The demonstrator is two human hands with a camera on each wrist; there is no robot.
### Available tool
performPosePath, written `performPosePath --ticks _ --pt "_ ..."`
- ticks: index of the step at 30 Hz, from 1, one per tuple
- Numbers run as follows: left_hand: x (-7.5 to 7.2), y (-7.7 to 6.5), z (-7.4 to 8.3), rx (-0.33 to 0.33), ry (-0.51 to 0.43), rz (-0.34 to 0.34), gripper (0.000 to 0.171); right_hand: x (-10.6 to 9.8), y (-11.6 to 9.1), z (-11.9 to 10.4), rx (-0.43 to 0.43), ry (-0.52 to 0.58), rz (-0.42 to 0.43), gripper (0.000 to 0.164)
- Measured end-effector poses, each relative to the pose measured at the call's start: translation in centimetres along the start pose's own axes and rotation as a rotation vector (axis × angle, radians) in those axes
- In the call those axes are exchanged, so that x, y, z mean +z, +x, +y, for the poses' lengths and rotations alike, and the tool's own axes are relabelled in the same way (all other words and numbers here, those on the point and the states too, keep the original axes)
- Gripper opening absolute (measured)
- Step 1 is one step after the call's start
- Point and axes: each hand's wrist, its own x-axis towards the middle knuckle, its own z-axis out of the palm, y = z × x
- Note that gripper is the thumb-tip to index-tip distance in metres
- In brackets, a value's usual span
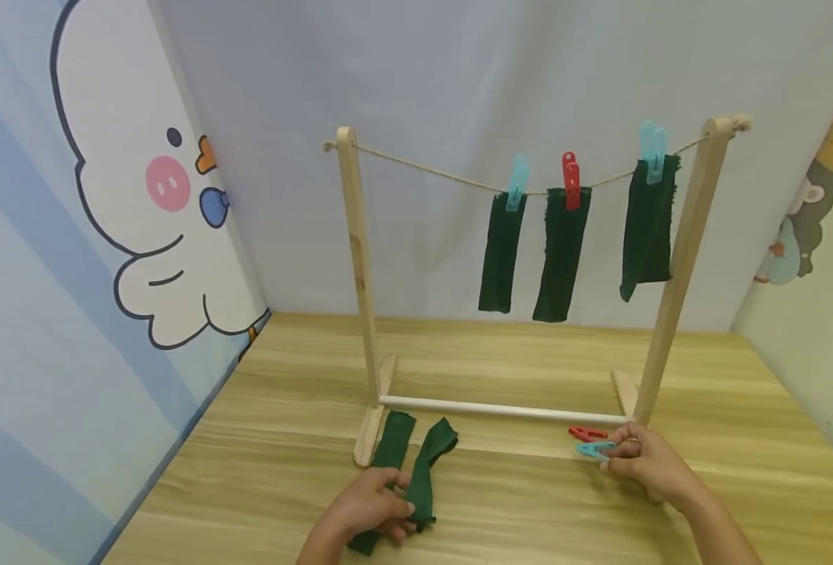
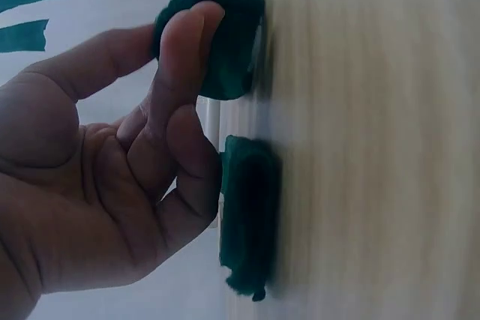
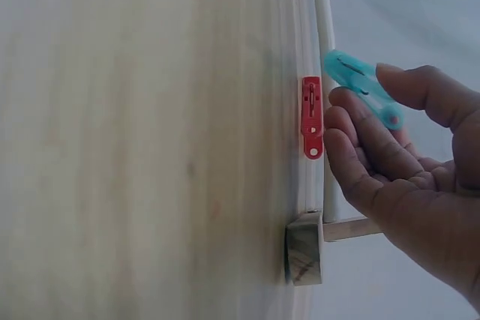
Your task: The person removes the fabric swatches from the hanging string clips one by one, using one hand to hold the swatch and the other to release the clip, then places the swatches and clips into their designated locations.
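Observation:
Low over the table in the head view, my left hand (image 1: pixel 368 504) pinches a strip of dark green cloth (image 1: pixel 421 480) near its front end, between thumb and fingers. A second green strip (image 1: pixel 392 441) lies flat beside it, partly hidden under the hand. My right hand (image 1: pixel 648 461) pinches a light blue clothespin (image 3: pixel 358 84) between thumb and fingertips, near the right foot of the wooden drying rack (image 1: pixel 363 275). Just behind it, a red clothespin (image 3: pixel 311 114) lies on the table.
A rope (image 1: pixel 430 170) spans the rack's two posts. Three green strips hang from it: the left one (image 1: pixel 502 259) and right one (image 1: pixel 648 227) by blue clothespins, the middle one (image 1: pixel 561 259) by a red clothespin. A white bar (image 1: pixel 501 410) joins the posts low down.

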Motion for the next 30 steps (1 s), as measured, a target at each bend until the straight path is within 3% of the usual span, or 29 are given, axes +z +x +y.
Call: performPosePath --ticks 3,5,10,12,15,20,25,30 --pt "-0.2 0.0 0.2 0.010 0.001 -0.049 0.012 0.0 0.1 0.1 0.002 0.000 -0.013 0.033" --pt "-0.3 0.0 0.2 0.031 -0.022 -0.083 0.013 0.0 0.1 0.1 0.000 -0.001 -0.016 0.032" --pt "-0.4 0.1 0.5 0.070 -0.110 -0.108 0.052 -0.2 -0.1 0.0 -0.003 -0.031 -0.008 0.032" --pt "-0.4 0.0 0.5 0.060 -0.109 -0.103 0.056 -0.4 -0.3 -0.1 0.019 -0.056 -0.008 0.032" --pt "-0.4 -0.3 0.3 0.030 -0.068 -0.094 0.044 -0.7 -0.6 -0.3 0.061 -0.168 0.021 0.031" --pt "-0.6 -0.8 -0.3 -0.009 0.043 -0.082 0.004 -1.1 -0.7 -0.5 0.115 -0.436 0.089 0.028" --pt "-0.6 -0.7 -0.4 -0.017 0.145 -0.083 0.012 -1.4 -0.7 -0.4 0.115 -0.542 0.080 0.028" --pt "-0.5 -0.4 -0.1 0.004 0.188 -0.076 0.010 -2.1 -0.3 -0.1 0.111 -0.559 0.052 0.028"
